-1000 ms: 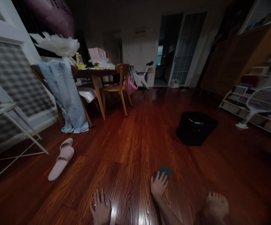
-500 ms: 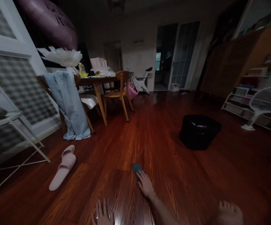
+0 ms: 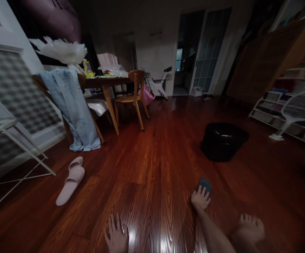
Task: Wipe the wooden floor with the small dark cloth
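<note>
My right hand (image 3: 201, 199) presses a small blue-grey cloth (image 3: 205, 185), apparently folded, against the wooden floor (image 3: 152, 168). Its fingers reach over the cloth's near side and cover part of it. On the lower left of the view, my left hand (image 3: 117, 236) rests palm down on the boards, fingers spread, holding nothing. My bare foot (image 3: 249, 226) shows at the lower right, beside the right forearm.
A glossy black bin (image 3: 223, 142) stands ahead of my right hand. One pink slipper (image 3: 71, 181) lies to the left, near a white metal stand (image 3: 27, 146). Jeans (image 3: 73, 109) hang over a chair by the table; another wooden chair (image 3: 135, 98) stands farther back.
My right hand has slid the cloth across the floor to the right, toward the black bin. The left hand stays flat in nearly the same place. The view has tipped slightly downward.
</note>
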Motion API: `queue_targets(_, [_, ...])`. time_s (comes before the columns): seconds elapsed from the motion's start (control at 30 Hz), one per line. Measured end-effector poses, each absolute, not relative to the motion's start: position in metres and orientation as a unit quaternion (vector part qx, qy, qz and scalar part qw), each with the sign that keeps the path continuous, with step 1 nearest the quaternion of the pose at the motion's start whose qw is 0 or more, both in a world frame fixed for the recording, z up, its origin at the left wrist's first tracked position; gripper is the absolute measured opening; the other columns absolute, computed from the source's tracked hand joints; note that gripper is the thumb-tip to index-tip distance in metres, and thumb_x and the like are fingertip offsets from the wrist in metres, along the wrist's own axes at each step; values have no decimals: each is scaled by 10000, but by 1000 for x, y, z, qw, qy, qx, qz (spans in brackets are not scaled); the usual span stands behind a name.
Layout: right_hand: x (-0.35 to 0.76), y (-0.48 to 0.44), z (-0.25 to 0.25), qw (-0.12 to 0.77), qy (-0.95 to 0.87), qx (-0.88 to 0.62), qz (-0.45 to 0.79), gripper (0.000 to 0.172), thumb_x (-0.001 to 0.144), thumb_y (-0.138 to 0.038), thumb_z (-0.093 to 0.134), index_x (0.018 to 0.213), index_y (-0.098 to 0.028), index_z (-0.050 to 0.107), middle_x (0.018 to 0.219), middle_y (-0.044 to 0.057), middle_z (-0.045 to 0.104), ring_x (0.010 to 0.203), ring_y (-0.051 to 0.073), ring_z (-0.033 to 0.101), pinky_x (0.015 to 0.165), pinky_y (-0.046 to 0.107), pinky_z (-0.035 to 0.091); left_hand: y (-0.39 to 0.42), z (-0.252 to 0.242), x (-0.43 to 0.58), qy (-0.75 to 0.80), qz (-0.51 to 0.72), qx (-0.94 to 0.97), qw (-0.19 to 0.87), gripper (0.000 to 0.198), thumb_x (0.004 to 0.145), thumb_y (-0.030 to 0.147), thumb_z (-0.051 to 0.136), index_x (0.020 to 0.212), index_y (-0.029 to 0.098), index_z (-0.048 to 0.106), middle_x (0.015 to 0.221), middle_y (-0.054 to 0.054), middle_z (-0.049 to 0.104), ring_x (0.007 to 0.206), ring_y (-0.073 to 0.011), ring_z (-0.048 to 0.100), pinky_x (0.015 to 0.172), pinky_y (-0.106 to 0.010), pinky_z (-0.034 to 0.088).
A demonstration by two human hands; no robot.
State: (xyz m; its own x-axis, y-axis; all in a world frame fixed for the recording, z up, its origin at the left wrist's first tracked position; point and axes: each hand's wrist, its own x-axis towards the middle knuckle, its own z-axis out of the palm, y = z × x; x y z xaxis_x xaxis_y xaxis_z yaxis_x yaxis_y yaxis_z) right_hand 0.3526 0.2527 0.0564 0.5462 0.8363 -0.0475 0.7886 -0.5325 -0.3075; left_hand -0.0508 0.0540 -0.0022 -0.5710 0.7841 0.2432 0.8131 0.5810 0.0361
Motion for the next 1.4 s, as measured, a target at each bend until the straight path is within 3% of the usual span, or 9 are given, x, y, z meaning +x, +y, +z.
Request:
queue_targets(0.17, [292,265,62,119,-587,-790,132,640,1006,-225,173,1593,-81,383,1687,216,304,1562,342,272,1234,573,233,50,17,-44,-883,-59,-459,81,613,948,310,322,1525,167,473,1630,-161,459,1517,-277,418,1280,-566,246])
queue_targets(0.37, [169,229,59,113,-752,-621,190,615,967,-258,397,1579,-226,443,1694,48,335,1577,272,264,1289,483,192,53,3,-51,-887,-74,-448,82,607,940,317,360,1521,198,486,1624,-127,478,1519,-261,415,1278,-547,260])
queue_targets(0.53, [102,184,44,113,-846,-455,255,634,977,-286,424,1609,-267,376,1717,33,265,1600,244,192,1308,508,157,53,3,-52,-883,-69,-456,90,596,933,308,389,1503,186,512,1613,-151,492,1512,-276,426,1271,-554,274])
queue_targets(0.67, [116,189,52,113,-879,-382,263,618,958,-305,482,1575,-317,436,1695,-2,334,1584,188,243,1307,434,184,51,9,-48,-880,-69,-459,99,600,942,296,363,1515,172,490,1615,-152,489,1508,-269,431,1273,-554,267])
queue_targets(0.8, [171,222,64,116,-845,-471,227,618,924,-282,516,1537,-347,495,1664,-46,398,1559,194,308,1295,379,208,51,9,-48,-882,-66,-458,93,602,945,293,351,1520,166,481,1623,-158,471,1508,-275,432,1274,-560,267])
queue_targets(0.97, [256,252,65,118,-706,-681,157,632,993,-232,247,1602,-148,389,1700,127,317,1583,290,246,1285,527,182,51,6,-49,-883,-77,-457,78,621,942,306,357,1544,182,446,1637,-156,454,1533,-285,391,1275,-578,259])
queue_targets(1.1, [301,245,51,152,-567,-804,94,658,990,-260,209,1611,-98,355,1682,205,328,1576,341,255,1255,606,205,51,5,-49,-884,-87,-455,67,644,932,322,374,1564,207,415,1628,-139,474,1547,-275,365,1283,-578,237])
queue_targets(1.23, [290,227,32,234,-498,-834,29,669,1008,-298,140,1633,-128,310,1657,229,363,1572,387,239,1218,706,186,51,5,-50,-884,-84,-456,57,623,941,327,345,1538,190,461,1631,-141,468,1537,-271,383,1282,-566,242])
queue_targets(1.4, [224,209,22,211,-569,-792,61,671,999,-327,167,1588,-111,406,1662,194,372,1568,378,261,1253,634,189,51,4,-50,-887,-90,-448,62,620,935,333,362,1534,207,467,1634,-123,471,1536,-250,384,1283,-536,238])
